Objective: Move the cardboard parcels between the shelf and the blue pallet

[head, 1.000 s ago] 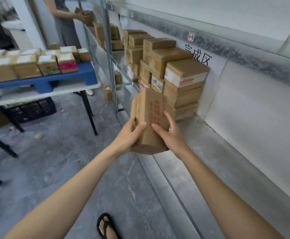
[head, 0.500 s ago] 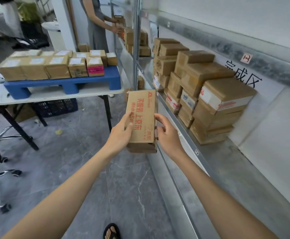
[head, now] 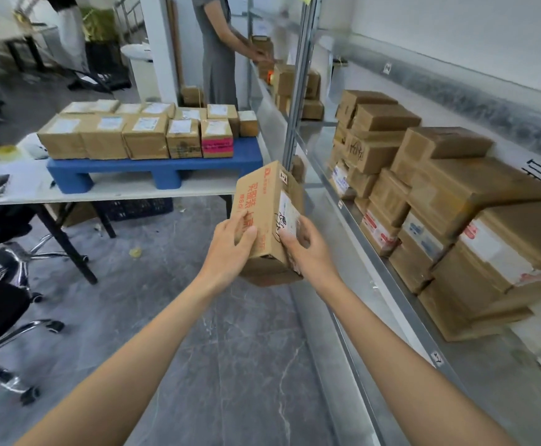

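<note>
parcel (head: 262, 201) held before shelf post (head: 295, 107); blue pallet (head: 153, 164) beyond

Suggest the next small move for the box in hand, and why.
Probably carry the box forward and left toward the blue pallet. The left hand and right hand grip it in mid-air over the floor, clear of the shelf. The pallet's right end shows bare blue surface beside the pink-labelled box, so there looks to be room to set it down.
</note>
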